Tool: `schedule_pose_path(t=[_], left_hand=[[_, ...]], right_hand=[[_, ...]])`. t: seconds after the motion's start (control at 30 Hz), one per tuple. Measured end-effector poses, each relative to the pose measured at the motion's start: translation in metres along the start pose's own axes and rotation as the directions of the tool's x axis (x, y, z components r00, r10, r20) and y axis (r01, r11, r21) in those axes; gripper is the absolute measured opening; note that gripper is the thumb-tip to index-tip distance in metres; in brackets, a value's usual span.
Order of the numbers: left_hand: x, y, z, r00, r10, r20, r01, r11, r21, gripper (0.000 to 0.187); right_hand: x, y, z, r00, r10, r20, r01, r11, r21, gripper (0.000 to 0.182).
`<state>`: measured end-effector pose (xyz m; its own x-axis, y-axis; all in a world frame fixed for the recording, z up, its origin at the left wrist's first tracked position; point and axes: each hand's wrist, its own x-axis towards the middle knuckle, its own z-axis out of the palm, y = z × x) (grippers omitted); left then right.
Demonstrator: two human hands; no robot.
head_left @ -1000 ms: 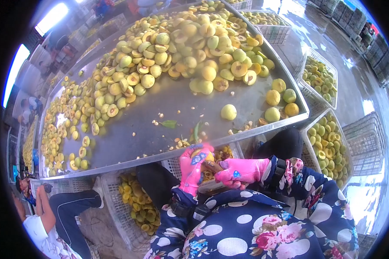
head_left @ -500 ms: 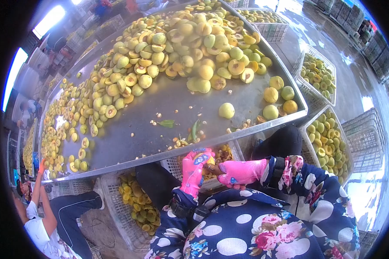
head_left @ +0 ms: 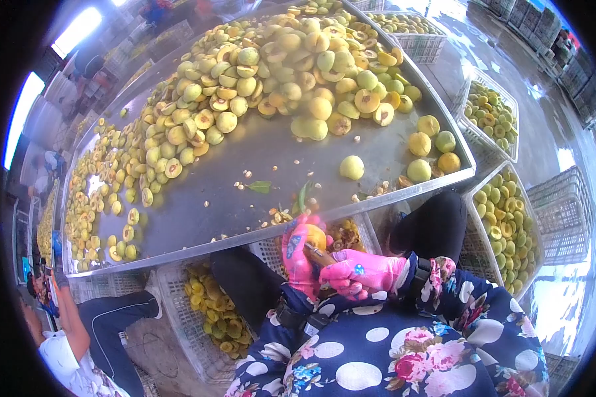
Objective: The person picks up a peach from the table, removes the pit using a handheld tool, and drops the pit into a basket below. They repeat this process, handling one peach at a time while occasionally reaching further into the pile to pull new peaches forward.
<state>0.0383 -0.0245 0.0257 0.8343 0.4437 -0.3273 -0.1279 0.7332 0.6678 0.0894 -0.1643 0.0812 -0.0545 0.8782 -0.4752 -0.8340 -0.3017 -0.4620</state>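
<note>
My left hand (head_left: 298,257), in a pink glove, is closed around a yellow peach (head_left: 316,237) just below the near edge of the metal table. My right hand (head_left: 365,272), also gloved in pink, grips the brown handle of a small pitting tool (head_left: 322,257). Its metal tip points at the peach and seems to touch it. Whether the peach is whole or halved is hard to tell. Behind the hands, a crate of scraps (head_left: 346,234) is partly hidden. A lone peach (head_left: 351,167) sits on the table beyond them.
Halved peaches (head_left: 245,86) are heaped across the metal table (head_left: 245,208), with loose pits and a green leaf (head_left: 259,186) nearer me. Crates of peaches (head_left: 500,221) stand at the right, and another crate (head_left: 215,317) at my left. A co-worker's arm (head_left: 73,317) reaches to the table.
My left hand has turned, showing more of the peach. The right hand has shifted slightly down, and the tool's tip now shows at the peach. The co-worker's hand has drawn back from the fruit.
</note>
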Motion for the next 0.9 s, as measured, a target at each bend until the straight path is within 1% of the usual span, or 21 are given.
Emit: schedule_pose_path(t=[0.07, 0.1, 0.17, 0.27, 0.3, 0.37, 0.47, 0.5, 0.57, 0.6, 0.63, 0.67, 0.7, 0.73, 0.77, 0.8, 0.83, 0.87, 0.9], left_hand=[[0.002, -0.004, -0.003, 0.999, -0.031, -0.038, 0.028, 0.996, -0.087, 0.032], [0.002, -0.003, 0.001, 0.998, -0.004, -0.068, 0.0, 0.998, -0.058, 0.034], [0.001, 0.001, 0.011, 0.99, 0.055, -0.127, -0.055, 0.998, 0.005, 0.036], [-0.004, 0.011, 0.021, 0.981, 0.026, -0.193, -0.023, 1.0, 0.016, 0.036], [-0.003, 0.012, 0.018, 0.982, -0.002, -0.189, 0.005, 1.0, 0.018, 0.036], [-0.001, 0.013, 0.011, 0.983, -0.056, -0.177, 0.061, 0.998, 0.022, 0.036], [-0.009, 0.014, 0.016, 0.994, 0.063, -0.093, -0.059, 0.997, 0.044, 0.037], [-0.01, 0.014, 0.016, 0.994, 0.044, -0.098, -0.043, 0.999, 0.009, 0.037], [-0.005, 0.014, 0.021, 0.995, 0.011, -0.102, -0.017, 0.998, -0.064, 0.038], [-0.002, 0.015, 0.022, 0.988, -0.017, -0.154, -0.004, 0.991, -0.135, 0.037], [-0.001, 0.017, 0.021, 0.977, -0.049, -0.206, 0.005, 0.979, -0.206, 0.036], [-0.001, 0.019, 0.021, 0.962, -0.082, -0.26, 0.007, 0.961, -0.277, 0.036], [-0.006, 0.03, 0.028, 0.963, -0.022, -0.27, -0.037, 0.977, -0.21, 0.034], [-0.01, 0.042, 0.03, 0.972, 0.01, -0.235, -0.057, 0.98, -0.191, 0.029], [-0.013, 0.056, 0.026, 0.979, 0.014, -0.201, -0.045, 0.988, -0.149, 0.029], [-0.015, 0.071, 0.019, 0.985, 0.022, -0.169, -0.04, 0.993, -0.108, 0.03], [-0.017, 0.083, 0.011, 0.984, 0.037, -0.172, -0.059, 0.991, -0.123, 0.031], [-0.022, 0.095, 0.001, 0.976, 0.103, -0.191, -0.113, 0.993, -0.043, 0.033], [-0.024, 0.104, -0.021, 0.94, 0.288, -0.183, -0.252, 0.948, 0.195, 0.034]], right_hand=[[0.0, 0.001, 0.007, 0.998, -0.054, -0.02, 0.054, 0.998, 0.031, 0.024], [0.001, 0.002, 0.009, 0.996, -0.08, -0.03, 0.081, 0.996, 0.048, 0.024], [0.002, 0.005, 0.009, 0.992, -0.119, -0.052, 0.118, 0.993, -0.021, 0.023], [0.004, 0.009, 0.01, 0.986, -0.153, -0.064, 0.148, 0.985, -0.087, 0.025], [0.005, 0.01, 0.011, 0.985, -0.16, -0.066, 0.153, 0.983, -0.1, 0.026], [0.007, 0.013, 0.01, 0.991, -0.134, -0.027, 0.134, 0.991, -0.005, 0.029], [0.009, 0.011, 0.014, 0.993, -0.107, 0.054, 0.098, 0.985, 0.145, 0.033], [0.009, 0.011, 0.017, 0.991, -0.102, 0.084, 0.083, 0.976, 0.199, 0.034], [0.004, 0.009, 0.019, 0.991, -0.116, 0.062, 0.107, 0.985, 0.132, 0.032], [0.001, 0.006, 0.02, 0.991, -0.125, 0.052, 0.119, 0.988, 0.095, 0.032], [-0.007, 0.003, 0.029, 0.983, -0.155, 0.095, 0.149, 0.987, 0.066, 0.029], [-0.008, 0.003, 0.027, 0.984, -0.162, 0.079, 0.158, 0.986, 0.056, 0.029], [-0.008, 0.004, 0.022, 0.982, -0.177, 0.064, 0.174, 0.983, 0.049, 0.028], [-0.007, 0.005, 0.015, 0.98, -0.194, 0.049, 0.192, 0.98, 0.044, 0.028], [-0.006, 0.009, 0.003, 0.956, -0.246, 0.158, 0.231, 0.967, 0.107, 0.025], [-0.011, 0.007, -0.001, 0.971, -0.202, 0.127, 0.203, 0.979, 0.006, 0.022], [-0.016, 0.005, -0.004, 0.982, -0.16, 0.096, 0.169, 0.981, -0.095, 0.021], [-0.019, 0.003, -0.007, 0.99, -0.125, 0.064, 0.135, 0.971, -0.196, 0.02], [-0.015, 0.005, -0.016, 0.998, -0.037, -0.057, 0.02, 0.964, -0.265, 0.021]])
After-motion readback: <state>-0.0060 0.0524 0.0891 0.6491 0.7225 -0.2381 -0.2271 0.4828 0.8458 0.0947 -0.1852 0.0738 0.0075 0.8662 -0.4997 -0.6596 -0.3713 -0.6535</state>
